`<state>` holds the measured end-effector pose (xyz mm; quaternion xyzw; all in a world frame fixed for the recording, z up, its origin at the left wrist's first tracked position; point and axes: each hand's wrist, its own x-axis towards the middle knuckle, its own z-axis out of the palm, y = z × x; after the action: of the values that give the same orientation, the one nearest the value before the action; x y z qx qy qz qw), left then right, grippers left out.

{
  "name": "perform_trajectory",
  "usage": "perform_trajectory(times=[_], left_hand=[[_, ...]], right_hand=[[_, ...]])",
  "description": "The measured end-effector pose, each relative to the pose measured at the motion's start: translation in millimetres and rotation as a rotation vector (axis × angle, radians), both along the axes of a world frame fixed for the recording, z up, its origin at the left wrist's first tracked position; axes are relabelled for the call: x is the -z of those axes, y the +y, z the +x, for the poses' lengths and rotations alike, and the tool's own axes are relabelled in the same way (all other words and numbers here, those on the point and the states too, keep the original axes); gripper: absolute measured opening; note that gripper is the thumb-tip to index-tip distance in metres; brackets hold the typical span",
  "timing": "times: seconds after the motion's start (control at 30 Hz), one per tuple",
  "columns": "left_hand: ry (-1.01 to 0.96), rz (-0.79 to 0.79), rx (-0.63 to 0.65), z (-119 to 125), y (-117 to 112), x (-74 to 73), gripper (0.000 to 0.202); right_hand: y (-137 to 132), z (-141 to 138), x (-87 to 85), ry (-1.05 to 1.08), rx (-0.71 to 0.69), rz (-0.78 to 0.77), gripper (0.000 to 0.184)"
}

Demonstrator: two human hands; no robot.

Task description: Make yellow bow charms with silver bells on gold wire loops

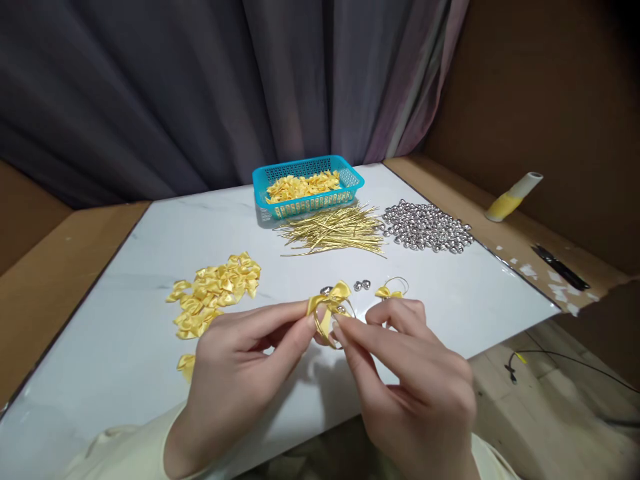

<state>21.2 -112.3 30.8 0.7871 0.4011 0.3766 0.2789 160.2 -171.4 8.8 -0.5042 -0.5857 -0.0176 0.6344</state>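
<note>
My left hand (245,360) pinches a yellow satin ribbon bow (336,299) between thumb and fingers, above the table's near side. A looped gold wire tie runs through the bow, and small silver bells show beside its knot. My right hand (410,373) is closed, thumb and index finger pinching the lower part of the same bow and its wire. The fingertips partly hide the wire ends. Just beyond lie a pair of silver bells (363,285) and another bow with a gold wire loop (389,292), partly behind my right fingers.
Loose yellow bows (220,287) are piled at left. A blue basket (260,177) of bows stands at the back, with gold wire ties (335,230) before it and silver bells (427,225) to the right. A yellow-white tube (515,197) and a black pen-like tool (560,267) lie on cardboard.
</note>
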Motion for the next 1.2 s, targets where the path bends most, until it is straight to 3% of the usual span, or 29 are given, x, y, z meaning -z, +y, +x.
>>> perform_trajectory(times=[0.37,0.6,0.9,1.07,1.2], left_hand=[[-0.074,-0.268,0.025,3,3,-6.7,0.027],[-0.223,-0.436,-0.014,7,-3,-10.4,0.024],[-0.302,-0.503,0.026,6,-4,-8.7,0.020],[-0.292,-0.582,0.102,4,-2,-9.4,0.029],[-0.306,-0.580,0.042,7,-6,-11.5,0.030]], right_hand=[[8,-6,10.6,0.017,0.008,0.092,0.021],[10,-4,12.2,0.064,-0.055,0.095,0.026],[10,-6,14.8,0.102,-0.078,0.078,0.033],[10,-5,13.7,0.113,-0.100,0.092,0.033],[11,-4,13.5,0.125,-0.133,0.056,0.034]])
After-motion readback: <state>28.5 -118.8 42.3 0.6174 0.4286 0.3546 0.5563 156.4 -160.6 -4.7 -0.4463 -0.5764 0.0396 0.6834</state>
